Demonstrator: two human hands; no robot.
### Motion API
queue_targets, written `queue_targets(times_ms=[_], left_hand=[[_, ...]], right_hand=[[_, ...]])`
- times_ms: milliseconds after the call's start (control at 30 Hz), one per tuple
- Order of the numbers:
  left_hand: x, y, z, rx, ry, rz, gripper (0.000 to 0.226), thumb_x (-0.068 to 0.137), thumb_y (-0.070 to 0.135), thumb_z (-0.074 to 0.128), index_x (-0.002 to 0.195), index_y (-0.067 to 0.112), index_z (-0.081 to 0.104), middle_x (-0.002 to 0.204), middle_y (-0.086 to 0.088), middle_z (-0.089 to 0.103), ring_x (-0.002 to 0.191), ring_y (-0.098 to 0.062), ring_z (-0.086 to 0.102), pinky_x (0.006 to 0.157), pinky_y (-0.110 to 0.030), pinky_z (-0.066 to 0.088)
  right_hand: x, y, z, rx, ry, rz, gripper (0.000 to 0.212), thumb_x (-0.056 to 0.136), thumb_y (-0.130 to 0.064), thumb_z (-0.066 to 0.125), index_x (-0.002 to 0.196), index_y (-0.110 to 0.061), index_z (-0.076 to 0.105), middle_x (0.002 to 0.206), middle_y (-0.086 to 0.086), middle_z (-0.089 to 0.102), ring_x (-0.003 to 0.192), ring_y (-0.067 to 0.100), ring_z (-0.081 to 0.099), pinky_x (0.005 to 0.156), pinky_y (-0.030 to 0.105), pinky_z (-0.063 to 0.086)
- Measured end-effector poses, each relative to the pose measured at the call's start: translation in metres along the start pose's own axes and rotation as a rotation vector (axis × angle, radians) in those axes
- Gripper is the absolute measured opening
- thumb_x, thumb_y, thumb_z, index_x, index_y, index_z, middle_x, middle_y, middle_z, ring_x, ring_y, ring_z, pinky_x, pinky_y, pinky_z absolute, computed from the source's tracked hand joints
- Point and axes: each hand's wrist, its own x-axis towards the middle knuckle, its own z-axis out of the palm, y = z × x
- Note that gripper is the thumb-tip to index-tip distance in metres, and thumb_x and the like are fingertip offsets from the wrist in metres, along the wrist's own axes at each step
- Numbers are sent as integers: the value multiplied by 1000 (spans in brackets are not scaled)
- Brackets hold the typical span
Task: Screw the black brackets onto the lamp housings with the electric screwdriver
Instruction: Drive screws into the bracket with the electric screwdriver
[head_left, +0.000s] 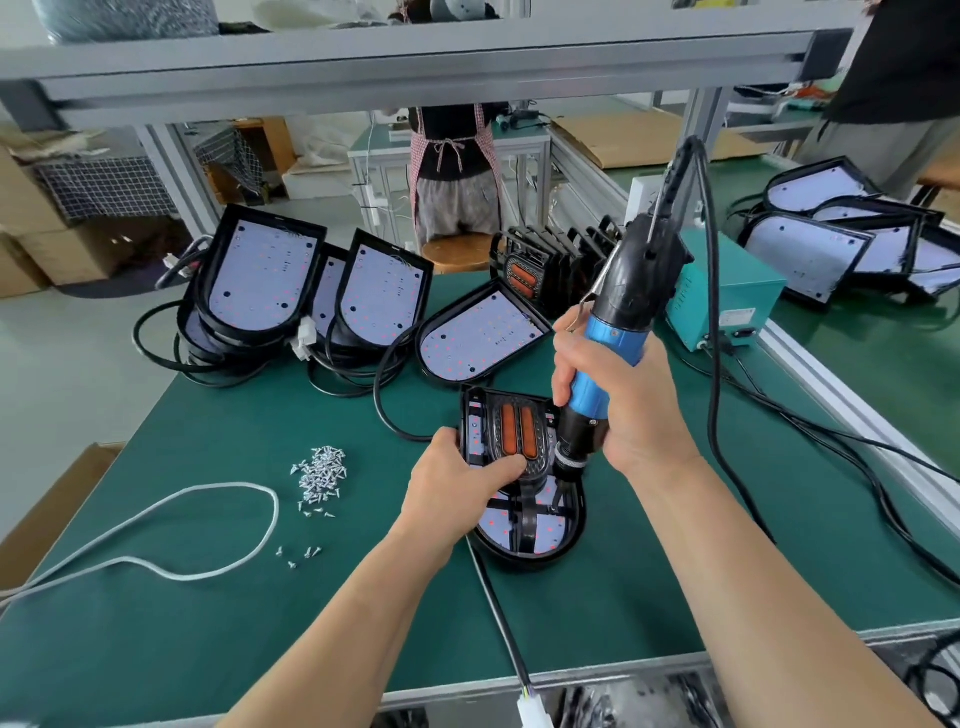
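Slip risk: the electric screwdriver (608, 358) leans in at a slant, not plumb, so its bit could likely ride out of the screw head and scar the panel below.
Shift risk: the black bracket (540, 457) seems to be pinned from one side only, so torque from the driver may twist it off its holes if the thumb eases.
Thumb risk: the thumb lies near the driver's nose, so a skid leftward could catch it.
Left hand (457, 483): fingers curl round the left edge of the lamp housing (524, 558) while the thumb lies flat across the bracket, just below its orange strips, clamping the two together.
Right hand (623, 410): wrapped closed round the driver's blue barrel, fingers curled tight. The bit tip is hidden behind the black nose, so whether it sits in a screw cannot be told.
Work piece: the housing lies open side up near the front middle of the green table (260, 623), with the bracket seated in it.
Screws (319, 473): a loose heap well to the left of the work, with a few strays nearer the table's front edge.
Farther back: more housings (260, 275) lean in a row, a stack of spare brackets (550, 260) stands behind them, and a teal power box (727, 296) sits to the right.
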Motion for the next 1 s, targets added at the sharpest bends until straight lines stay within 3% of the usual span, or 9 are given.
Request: queue_targets(times_ms=[200, 333, 400, 500, 567, 667, 733, 800, 1000], left_hand=[[2, -1, -2, -7, -5, -4, 56, 55, 51, 77, 99, 21, 59, 98, 3, 72, 95, -20, 67, 93, -47, 54], [2, -3, -3, 3, -1, -7, 54, 58, 53, 79, 97, 22, 59, 96, 5, 71, 94, -18, 67, 92, -46, 54], [2, -6, -2, 37, 16, 26, 56, 70, 56, 79, 108, 21, 58, 105, 6, 69, 99, -15, 65, 96, -44, 52], [-13, -11, -8, 141, 117, 131, 71, 84, 59, 65, 141, 25, 41, 130, 6, 51, 120, -12, 53, 101, -32, 44], [-35, -19, -20, 178, 142, 472, 41, 90, 33, 65, 127, 33, 48, 120, 11, 46, 112, -2, 49, 93, -17, 39], [-65, -39, -40, 488, -117, 867, 37, 76, 5, 62, 105, 28, 60, 105, 11, 44, 104, -6, 47, 91, -15, 37], [-75, -50, -45, 705, -324, 894, 32, 79, 20, 61, 107, 34, 62, 105, 14, 41, 100, -2, 41, 92, -20, 38], [-75, -56, -43, 814, -350, 900, 21, 85, 35, 62, 106, 36, 63, 105, 14, 41, 97, 0, 36, 92, -25, 38], [-73, -57, -19, 831, -46, 1069, 22, 91, 37, 59, 76, 20, 62, 78, 7, 53, 65, -13, 46, 60, -31, 46]], right_hand=[[18, -29, -1, 86, 14, -96, 9, 82, -20, 70, 78, -27, 67, 55, 3, 52, 47, 20, 48, 56, 24, 43], [23, -35, -19, 220, 235, -12, 11, 83, -20, 73, 84, -18, 62, 60, 1, 53, 48, 15, 49, 52, 24, 42], [17, -23, -33, 331, 397, 112, 24, 83, -23, 74, 94, -11, 57, 65, 0, 53, 53, 12, 48, 52, 21, 42], [1, 0, -57, 448, 541, 246, 19, 92, -29, 70, 89, -14, 59, 71, -3, 52, 59, 10, 46, 56, 20, 39], [-9, 15, -73, 513, 574, 301, 20, 95, -34, 66, 87, -17, 60, 69, -5, 52, 55, 8, 47, 53, 20, 38], [-22, 36, -90, 603, 590, 344, 22, 94, -38, 66, 88, -17, 60, 70, -7, 51, 53, 7, 47, 52, 20, 35], [-26, 45, -96, 669, 568, 371, 25, 92, -41, 67, 88, -18, 60, 70, -9, 49, 53, 6, 46, 53, 20, 33], [-27, 49, -100, 742, 543, 394, 28, 88, -44, 71, 87, -18, 62, 69, -11, 48, 53, 4, 46, 53, 21, 33], [-28, 50, -108, 894, 547, 422, 33, 88, -49, 71, 89, -16, 63, 65, -13, 48, 51, 3, 47, 53, 21, 28]])
